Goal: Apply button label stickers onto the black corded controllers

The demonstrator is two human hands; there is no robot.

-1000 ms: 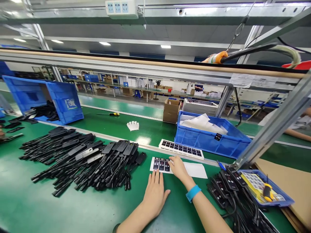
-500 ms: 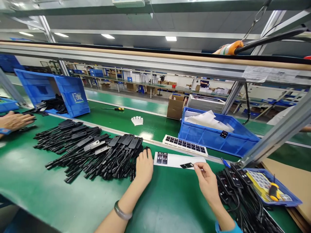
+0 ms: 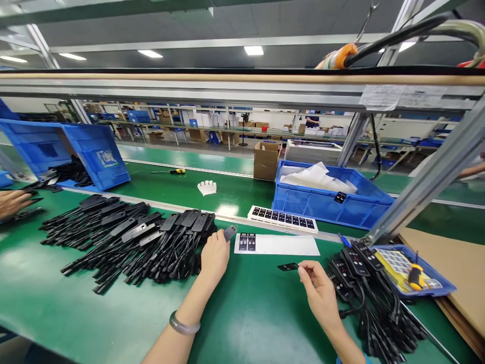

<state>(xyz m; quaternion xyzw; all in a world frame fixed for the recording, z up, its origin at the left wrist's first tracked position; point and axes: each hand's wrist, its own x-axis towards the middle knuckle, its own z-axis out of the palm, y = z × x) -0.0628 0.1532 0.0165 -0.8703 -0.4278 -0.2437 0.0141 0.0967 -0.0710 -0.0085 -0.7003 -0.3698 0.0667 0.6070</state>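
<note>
My left hand [image 3: 215, 255] is closed on a black cabled control box [image 3: 230, 232], whose flat end sticks out past the fingers. Beside that hand spreads a heap of similar black control boxes with cables [image 3: 144, 240]. Between thumb and fingertips, my right hand [image 3: 316, 283] pinches a black label sticker [image 3: 287, 266] by one edge, above the green bench. Just behind it lies a white backing sheet [image 3: 284, 244] with two black stickers [image 3: 247, 242] at its left end. Control boxes bearing labels [image 3: 356, 265] are piled right of my right hand.
A white strip with several black stickers [image 3: 282, 219] lies before a blue bin [image 3: 329, 210] holding white paper. A tipped blue crate [image 3: 96, 156], screwdriver [image 3: 176, 171] and white glove [image 3: 206, 188] are farther back. Another person's hand [image 3: 13, 203] works at far left. A blue tray [image 3: 435, 289] sits right.
My left hand has raised a control box, its flat end now showing. The sticker in my right hand has moved off the backing sheet toward me. The camera view has shifted slightly.
</note>
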